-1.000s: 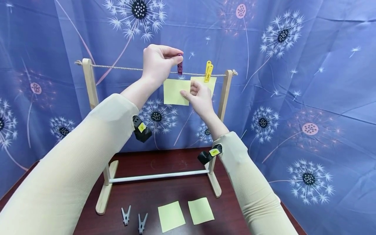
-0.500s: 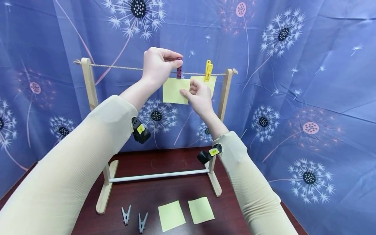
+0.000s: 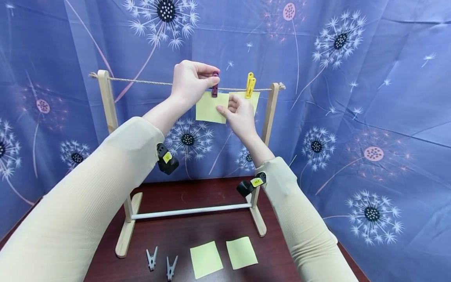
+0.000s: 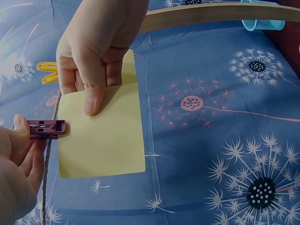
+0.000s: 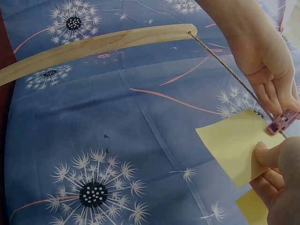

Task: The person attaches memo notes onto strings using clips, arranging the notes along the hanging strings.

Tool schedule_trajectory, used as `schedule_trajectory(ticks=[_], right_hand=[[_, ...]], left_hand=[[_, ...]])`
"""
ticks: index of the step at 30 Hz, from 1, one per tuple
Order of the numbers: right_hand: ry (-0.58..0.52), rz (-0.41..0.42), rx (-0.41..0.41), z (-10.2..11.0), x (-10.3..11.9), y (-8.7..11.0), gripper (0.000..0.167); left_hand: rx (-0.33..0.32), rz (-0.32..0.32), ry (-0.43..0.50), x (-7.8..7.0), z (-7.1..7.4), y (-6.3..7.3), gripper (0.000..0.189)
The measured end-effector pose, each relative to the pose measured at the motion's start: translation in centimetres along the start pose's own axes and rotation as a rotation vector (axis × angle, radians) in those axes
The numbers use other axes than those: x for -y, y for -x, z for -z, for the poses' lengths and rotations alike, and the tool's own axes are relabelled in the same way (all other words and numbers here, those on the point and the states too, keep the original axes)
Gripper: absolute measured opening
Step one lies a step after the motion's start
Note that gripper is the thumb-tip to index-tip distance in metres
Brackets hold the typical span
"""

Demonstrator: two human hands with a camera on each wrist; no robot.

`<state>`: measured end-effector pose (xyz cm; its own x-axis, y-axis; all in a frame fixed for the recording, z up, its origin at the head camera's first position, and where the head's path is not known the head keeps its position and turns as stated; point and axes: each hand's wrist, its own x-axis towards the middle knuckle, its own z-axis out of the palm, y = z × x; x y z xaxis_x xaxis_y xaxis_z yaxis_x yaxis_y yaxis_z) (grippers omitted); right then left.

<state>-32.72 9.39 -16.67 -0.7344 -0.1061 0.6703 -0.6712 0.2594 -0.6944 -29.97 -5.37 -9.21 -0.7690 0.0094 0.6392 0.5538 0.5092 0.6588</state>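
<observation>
Between thumb and fingers, my left hand (image 3: 192, 83) pinches the handle end of a purple clothespin (image 3: 215, 84). The clothespin stands upright across the rope (image 3: 149, 82), its lower tip over the top edge of a yellow sticky note (image 4: 105, 140). My right hand (image 3: 241, 115) pinches that note by its right side, thumb in front and fingers behind. In the left wrist view the clothespin's mouth (image 4: 61, 127) overlaps the note's edge. Just behind my right hand, a second yellow note (image 3: 254, 101) hangs from the rope under yellow clothespins (image 3: 250, 86).
The rope runs between two wooden posts (image 3: 270, 113) joined low down by a white rod (image 3: 190, 212). On the dark red table (image 3: 211, 192) lie two grey clothespins (image 3: 151, 258) and two yellow notes (image 3: 206, 260). A teal mesh cup (image 4: 263, 24) shows in the left wrist view.
My left hand has come down with the purple clothespin, from above the note to over its top edge. The note in my right hand has risen slightly toward the rope.
</observation>
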Motion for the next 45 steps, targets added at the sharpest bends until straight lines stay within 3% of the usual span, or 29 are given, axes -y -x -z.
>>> schedule_trajectory(ticks=[13,28,45], right_hand=[[0.030,0.013,-0.006,0.0,0.2,-0.2,0.024],[0.021,-0.006,0.022,-0.1,-0.1,-0.2,0.033],[0.019,-0.051,0.027,0.0,-1.0,0.6,0.031]], left_hand=[[0.029,-0.021,-0.026,0.1,0.0,0.2,0.027],[0.036,-0.022,-0.066,0.3,0.2,0.3,0.035],[0.062,-0.016,-0.011,-0.1,0.7,0.3,0.041]])
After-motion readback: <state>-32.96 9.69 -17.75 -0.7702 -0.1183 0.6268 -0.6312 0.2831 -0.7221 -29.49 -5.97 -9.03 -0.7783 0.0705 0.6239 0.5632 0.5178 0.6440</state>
